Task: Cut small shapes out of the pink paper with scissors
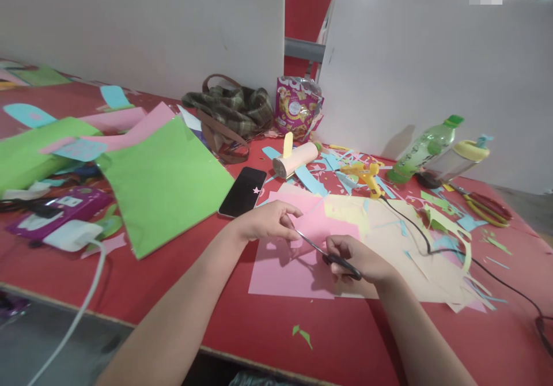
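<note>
My right hand (360,258) is closed round the black handles of a small pair of scissors (322,252), whose blades point left. At the blade tips my left hand (268,220) pinches a small pink paper piece (302,224) between thumb and fingers. Both hands hover just above a pink paper sheet (276,268) lying on the red table (268,328). A beige sheet (401,248) overlaps the pink one on the right.
A black phone (242,192) lies left of the hands, beside a green sheet (166,181). Behind are a paper roll (296,159), a yellow glue gun (367,176) with its black cord, two bottles (425,147), a snack bag (297,105), a plaid bag (227,112), and red-handled scissors (486,207). Scraps litter the right side.
</note>
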Demonstrator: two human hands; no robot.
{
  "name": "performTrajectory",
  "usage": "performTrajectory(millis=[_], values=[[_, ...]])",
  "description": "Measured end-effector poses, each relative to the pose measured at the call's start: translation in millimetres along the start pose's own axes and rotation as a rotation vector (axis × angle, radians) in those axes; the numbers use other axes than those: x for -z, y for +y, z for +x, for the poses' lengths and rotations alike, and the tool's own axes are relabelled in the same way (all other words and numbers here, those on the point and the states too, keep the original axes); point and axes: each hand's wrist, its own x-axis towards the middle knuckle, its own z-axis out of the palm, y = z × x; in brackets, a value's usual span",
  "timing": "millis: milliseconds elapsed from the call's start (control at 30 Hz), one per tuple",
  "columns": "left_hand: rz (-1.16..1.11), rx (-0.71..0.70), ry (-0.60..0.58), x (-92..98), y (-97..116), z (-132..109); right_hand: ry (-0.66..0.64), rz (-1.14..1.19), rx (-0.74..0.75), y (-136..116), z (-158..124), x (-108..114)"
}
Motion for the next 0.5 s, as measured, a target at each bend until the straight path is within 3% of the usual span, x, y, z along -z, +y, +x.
performTrajectory(millis=[267, 500], values=[[0.011, 0.014, -0.048, 0.5, -4.0, 1.1, -0.015, -0.002, -0.004, 0.8, -0.1, -0.3], [-0.033, 0.002, -0.007, -0.3, -1.4, 0.2, -0.011, 0.010, 0.014, 1.7, 2.4, -0.4]])
